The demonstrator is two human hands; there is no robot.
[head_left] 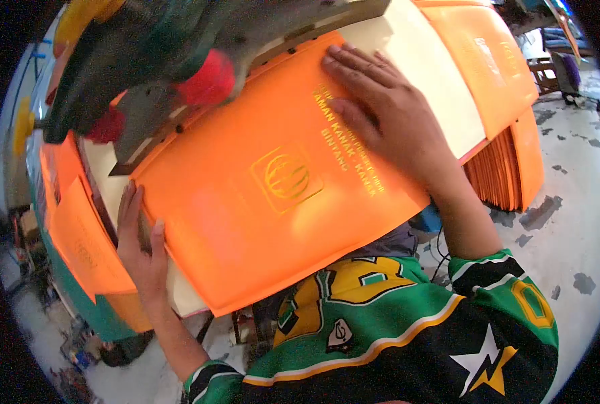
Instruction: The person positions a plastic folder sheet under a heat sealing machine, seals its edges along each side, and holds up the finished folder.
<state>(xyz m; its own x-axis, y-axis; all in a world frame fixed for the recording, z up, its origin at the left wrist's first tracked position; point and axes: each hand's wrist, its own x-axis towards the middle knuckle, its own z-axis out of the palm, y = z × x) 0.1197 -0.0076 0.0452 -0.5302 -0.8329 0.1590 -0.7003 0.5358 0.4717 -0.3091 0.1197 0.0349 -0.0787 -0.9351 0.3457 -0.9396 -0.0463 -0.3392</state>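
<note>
A bright orange folder (226, 236) with gold stamped lettering and a round emblem lies tilted on a cream work surface (448, 101). Its far long edge runs along a dark metal bar with several small dark studs. My right hand (401, 121) rests flat on the folder's upper right part, fingers stretched toward that bar and covering some of the lettering. At the lower left, my left hand (140, 249) touches the folder's short edge, its fingers extended and thumb apart. Above the folder stands a dark green machine (131, 54) with a red round part (209, 77).
More orange folders (478, 60) lie at the upper right, with a thick stack (505, 165) hanging below the surface's edge. Another orange folder (88, 236) sits at the left. Yellow machine parts (84, 23) stick out at the upper left. The floor (549, 222) has grey patches.
</note>
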